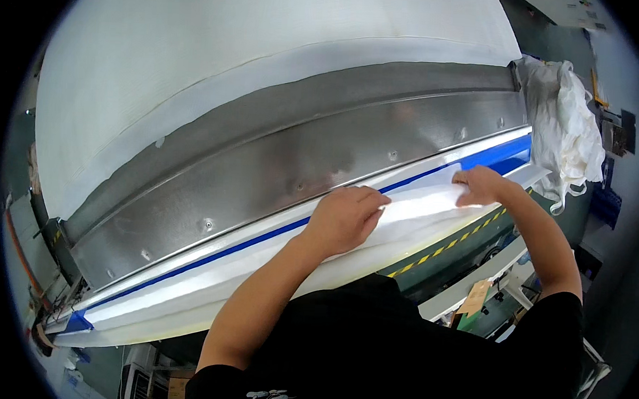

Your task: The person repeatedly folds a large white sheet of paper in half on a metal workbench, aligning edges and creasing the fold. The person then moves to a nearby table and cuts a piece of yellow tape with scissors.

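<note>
A long strip of glossy white sheet (426, 199) runs along the near edge of a metal machine. My left hand (343, 218) rests on the strip near the middle, fingers curled and closed on its edge. Farther right, my right hand (480, 185) grips the same strip, thumb below and fingers above. Between the hands the sheet is slightly raised and catches the light. Behind it lies a blue band (253, 238), narrow along most of its length and wider at the right end. The fingertips of my left hand are partly hidden.
Beyond the strip stands a grey metal panel (263, 172) with several screws, and a broad white sheet (270, 26) above it. A crumpled white bag (561, 131) hangs at the right end. Below are yellow-black tape (449, 242) and a white frame (465, 284) holding cardboard (475, 297).
</note>
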